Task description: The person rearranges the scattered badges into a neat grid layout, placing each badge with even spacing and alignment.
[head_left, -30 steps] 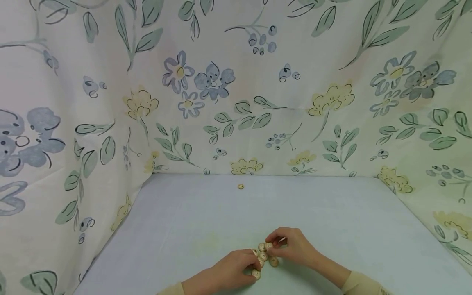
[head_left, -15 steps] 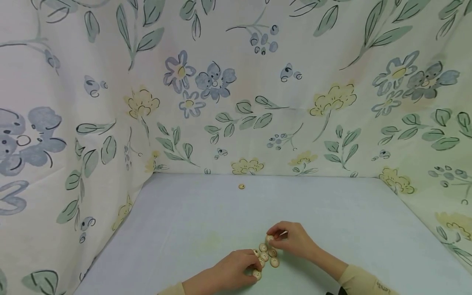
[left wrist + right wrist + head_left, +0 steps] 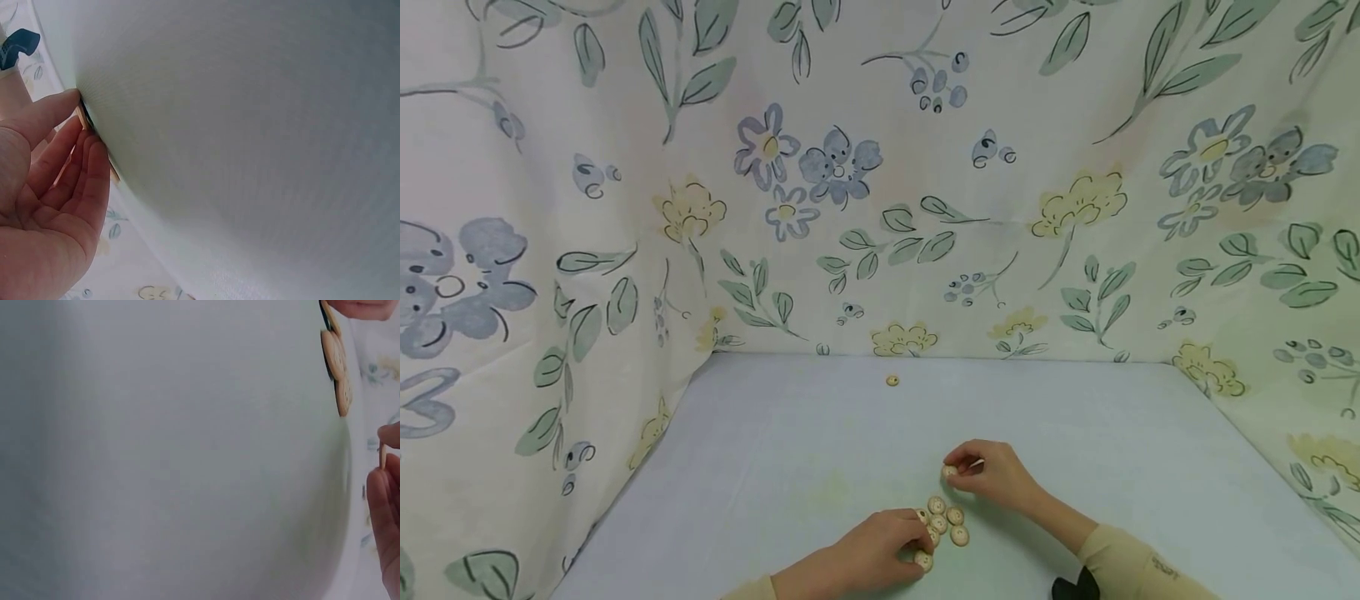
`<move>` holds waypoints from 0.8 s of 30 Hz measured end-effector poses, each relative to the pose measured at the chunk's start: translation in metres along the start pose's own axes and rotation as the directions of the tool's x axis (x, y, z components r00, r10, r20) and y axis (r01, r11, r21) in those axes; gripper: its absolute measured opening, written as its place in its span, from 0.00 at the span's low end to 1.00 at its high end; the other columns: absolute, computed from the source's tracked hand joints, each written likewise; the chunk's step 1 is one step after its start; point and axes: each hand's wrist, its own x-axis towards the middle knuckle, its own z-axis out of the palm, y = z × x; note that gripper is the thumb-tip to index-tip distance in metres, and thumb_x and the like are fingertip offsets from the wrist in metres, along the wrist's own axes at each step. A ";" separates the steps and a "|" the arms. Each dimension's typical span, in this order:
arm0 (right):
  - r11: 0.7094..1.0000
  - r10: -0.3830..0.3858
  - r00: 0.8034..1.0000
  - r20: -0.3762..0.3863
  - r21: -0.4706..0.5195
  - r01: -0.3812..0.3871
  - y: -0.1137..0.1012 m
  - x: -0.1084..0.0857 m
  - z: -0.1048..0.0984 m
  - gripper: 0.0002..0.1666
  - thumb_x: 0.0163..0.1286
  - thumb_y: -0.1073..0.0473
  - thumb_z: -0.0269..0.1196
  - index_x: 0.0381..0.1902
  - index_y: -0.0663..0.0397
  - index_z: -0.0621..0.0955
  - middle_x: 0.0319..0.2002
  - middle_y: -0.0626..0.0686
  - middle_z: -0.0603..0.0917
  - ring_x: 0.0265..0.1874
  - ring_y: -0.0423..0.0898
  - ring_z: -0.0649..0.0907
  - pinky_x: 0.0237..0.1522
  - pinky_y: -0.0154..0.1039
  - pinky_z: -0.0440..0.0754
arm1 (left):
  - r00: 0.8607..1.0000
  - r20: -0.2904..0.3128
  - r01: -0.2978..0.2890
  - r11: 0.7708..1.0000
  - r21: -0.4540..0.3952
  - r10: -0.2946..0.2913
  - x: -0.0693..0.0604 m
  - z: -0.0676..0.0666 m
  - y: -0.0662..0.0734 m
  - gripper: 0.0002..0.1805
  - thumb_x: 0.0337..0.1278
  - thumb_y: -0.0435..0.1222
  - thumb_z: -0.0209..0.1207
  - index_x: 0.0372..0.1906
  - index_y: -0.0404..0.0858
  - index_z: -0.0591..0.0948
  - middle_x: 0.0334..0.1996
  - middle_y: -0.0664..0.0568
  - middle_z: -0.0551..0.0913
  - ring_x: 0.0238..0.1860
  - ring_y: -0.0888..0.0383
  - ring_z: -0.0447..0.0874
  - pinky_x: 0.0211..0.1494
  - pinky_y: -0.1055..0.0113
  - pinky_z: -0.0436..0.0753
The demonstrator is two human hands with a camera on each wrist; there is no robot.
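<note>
left hand (image 3: 880, 550): pinching low button (image 3: 923, 561) on the table (image 3: 760, 458); best to press lightly.
far button (image 3: 892, 380): lying well apart, toward the back; perhaps no need to reach.
cluster (image 3: 938, 524): lying flat, partly hidden by left hand; better not to brush.
right hand (image 3: 996, 479): pinching held button (image 3: 950, 472) by its rim, apparently raised; wise to lower flat and slowly.

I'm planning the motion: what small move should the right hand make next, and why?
Probably the right hand should lower its button onto the table, just beyond the other buttons: the right wrist view shows it pinched clear of the surface, and the head view shows it apart from them.
</note>
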 end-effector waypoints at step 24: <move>0.993 0.079 0.996 -0.043 -0.088 -0.082 0.020 0.040 -0.007 0.08 0.58 0.58 0.72 0.36 0.49 0.86 0.29 0.41 0.83 0.30 0.37 0.82 0.32 0.33 0.80 | 1.000 0.008 0.015 1.000 -0.010 -0.015 0.000 0.000 0.001 0.07 0.50 0.34 0.68 0.35 0.46 0.85 0.33 0.67 0.77 0.32 0.74 0.70 0.37 0.84 0.68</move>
